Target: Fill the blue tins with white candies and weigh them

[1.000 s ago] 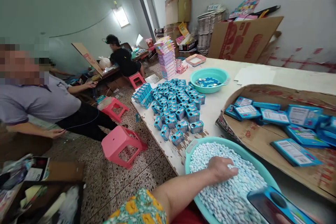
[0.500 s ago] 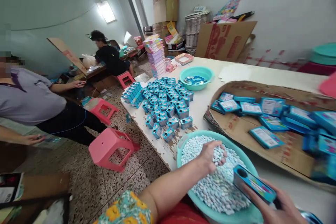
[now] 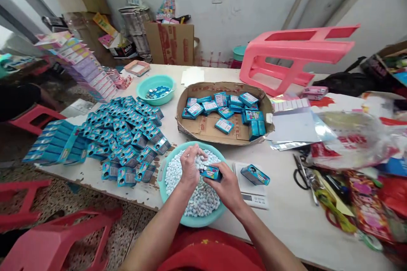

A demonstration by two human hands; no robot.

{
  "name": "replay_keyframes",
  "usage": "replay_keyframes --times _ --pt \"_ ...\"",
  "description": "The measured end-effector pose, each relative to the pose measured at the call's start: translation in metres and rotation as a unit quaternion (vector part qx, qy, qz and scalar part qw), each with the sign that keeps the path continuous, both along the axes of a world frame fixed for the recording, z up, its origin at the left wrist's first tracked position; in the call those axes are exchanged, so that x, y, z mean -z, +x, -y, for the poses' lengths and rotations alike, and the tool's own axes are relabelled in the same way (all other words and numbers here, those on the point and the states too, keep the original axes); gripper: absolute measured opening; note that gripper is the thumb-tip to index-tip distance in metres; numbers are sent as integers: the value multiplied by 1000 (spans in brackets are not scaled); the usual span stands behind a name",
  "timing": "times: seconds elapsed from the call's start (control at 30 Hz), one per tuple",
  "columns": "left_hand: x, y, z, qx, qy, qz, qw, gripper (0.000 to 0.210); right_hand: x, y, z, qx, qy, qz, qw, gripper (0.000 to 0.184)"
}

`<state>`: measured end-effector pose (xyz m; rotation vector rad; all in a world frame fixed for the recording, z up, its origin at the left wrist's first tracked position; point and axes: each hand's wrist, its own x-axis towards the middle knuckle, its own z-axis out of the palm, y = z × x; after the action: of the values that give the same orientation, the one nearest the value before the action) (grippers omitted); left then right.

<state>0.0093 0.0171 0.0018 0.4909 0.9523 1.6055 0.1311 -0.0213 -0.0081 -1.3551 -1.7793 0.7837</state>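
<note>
My left hand (image 3: 190, 164) is cupped around a handful of pale blue-white pellets that look like candies, above a turquoise basin (image 3: 161, 178) full of the same pellets (image 3: 199, 203). In my right hand (image 3: 227, 186) is a small blue box (image 3: 211, 172), tilted so that its holed end faces the left palm. Pellets touch that end; the hole itself is mostly hidden. Just right of the basin, another blue box (image 3: 255, 175) stands on a white digital scale (image 3: 257, 201).
Many blue boxes with round holes (image 3: 124, 135) crowd the table's left. Behind the basin is a cardboard tray (image 3: 206, 125) of blue boxes. A second turquoise basin (image 3: 155, 100) holds round blue lids. Scissors (image 3: 300, 173), bags and a pink stool (image 3: 295, 57) are rightward.
My view has swung right, bringing the scale and stool into sight. The blue box in my right hand has come up against the pellets in my left hand.
</note>
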Motion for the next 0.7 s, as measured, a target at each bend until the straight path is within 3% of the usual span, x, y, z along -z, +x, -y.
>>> replay_keyframes --times 0.7 --pt "-7 12 -9 6 -10 -56 998 32 -5 1 -9 20 -19 -30 999 24"
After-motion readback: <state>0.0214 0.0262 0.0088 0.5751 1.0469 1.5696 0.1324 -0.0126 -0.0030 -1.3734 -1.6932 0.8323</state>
